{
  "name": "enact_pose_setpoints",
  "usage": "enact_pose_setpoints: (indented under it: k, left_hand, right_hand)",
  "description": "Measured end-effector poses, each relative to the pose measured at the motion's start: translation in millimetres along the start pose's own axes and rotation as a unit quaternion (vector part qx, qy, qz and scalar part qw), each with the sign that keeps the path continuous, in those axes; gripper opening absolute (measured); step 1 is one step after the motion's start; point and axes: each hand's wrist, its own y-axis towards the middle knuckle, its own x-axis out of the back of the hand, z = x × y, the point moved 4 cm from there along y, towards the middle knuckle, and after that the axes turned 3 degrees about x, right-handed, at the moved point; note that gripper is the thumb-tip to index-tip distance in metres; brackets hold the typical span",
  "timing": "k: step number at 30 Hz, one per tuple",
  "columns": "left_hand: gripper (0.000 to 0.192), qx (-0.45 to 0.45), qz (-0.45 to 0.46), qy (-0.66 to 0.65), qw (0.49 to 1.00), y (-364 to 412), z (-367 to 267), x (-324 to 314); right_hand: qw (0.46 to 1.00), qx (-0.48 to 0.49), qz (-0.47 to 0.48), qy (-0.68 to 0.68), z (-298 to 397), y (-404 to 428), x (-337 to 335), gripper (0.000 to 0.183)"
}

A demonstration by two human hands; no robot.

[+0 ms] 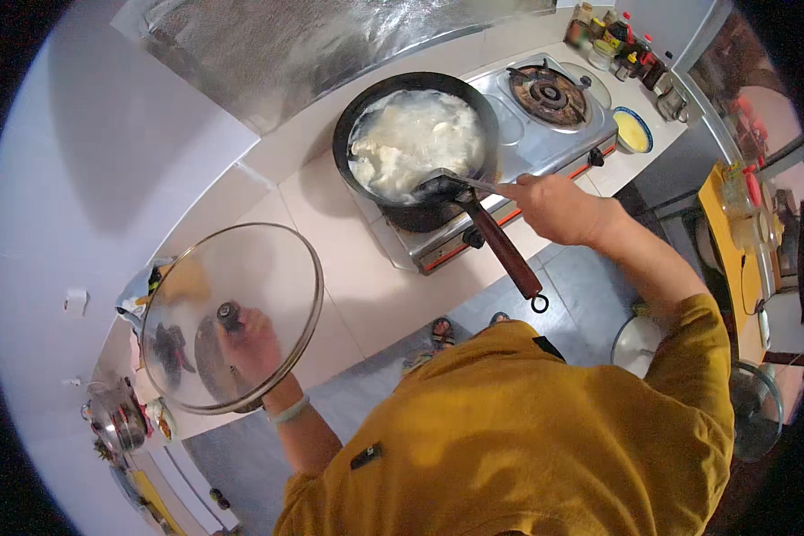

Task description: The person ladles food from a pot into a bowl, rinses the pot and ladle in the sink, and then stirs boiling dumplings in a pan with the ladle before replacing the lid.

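A dark wok (343, 137) sits on the left burner of a two-burner gas stove, its wooden handle (506, 251) pointing towards me. Cloudy, foaming liquid with pale lumps of food (415, 137) fills much of it. My right hand (563, 209) grips the thin shaft of a metal utensil (472, 182), whose head rests at the wok's near rim, partly in the liquid. On the left, away from the wok, my left hand (251, 342) holds a fogged glass lid (254, 258) by its dark knob (228, 313). The hand shows blurred through the glass.
The stove's right burner (548, 94) carries no pan. A blue-rimmed bowl of yellow content (633, 130) stands right of the stove, with several bottles and jars (620, 40) behind. Foil (335, 40) covers the back wall. A steel pot (117, 419) stands far left; a wooden shelf (737, 261) is at right.
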Motion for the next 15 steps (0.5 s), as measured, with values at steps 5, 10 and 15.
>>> enact_pose_setpoints:
  k: [5,10,15]
  left_hand:
    - [0.037,-0.035,-0.039,-0.014,0.999,-2,15,-12]
    - [0.04,-0.034,-0.057,-0.02,0.998,-1,19,-17]
    - [0.041,-0.023,-0.037,-0.017,0.999,-2,13,-10]
  right_hand:
    - [1.0,-0.007,-0.01,-0.007,16,25,-10,0.043]
    - [0.999,-0.017,-0.009,-0.049,14,48,-27,0.04]
    - [0.997,-0.055,0.003,-0.053,17,74,-33,0.037]
